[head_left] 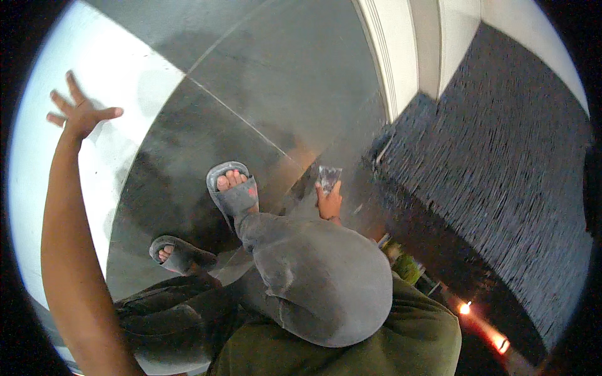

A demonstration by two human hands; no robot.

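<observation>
Head view: looks straight down at the person's own legs and feet on a glossy grey tiled floor (263,94).
Left hand (80,113): upper left of the frame, arm raised along the left edge, fingers spread wide, palm open, holding nothing, touching nothing.
Right hand (329,202): centre of the frame, just past the bent knee, fingers closed round the lower edge of a small clear plastic packet (328,178).
Packet: centre, slightly right, sticks up above the fingertips; contents too small to tell.
Right foot (232,182): centre, in a grey slide sandal (235,197), toes showing, flat on the tile just left of the right hand.
Left foot (166,252): lower left of centre, in a matching grey sandal (182,255), well below the raised hand.
Clothing: grey trousers (320,282) at lower centre, olive green shirt (401,338) along the bottom edge.
Dark ribbed mat (501,188): right half of the frame, its edge just right of the packet.
White wall base (401,56): top, right of centre.
Lights: two small orange glows (465,308) at lower right.
</observation>
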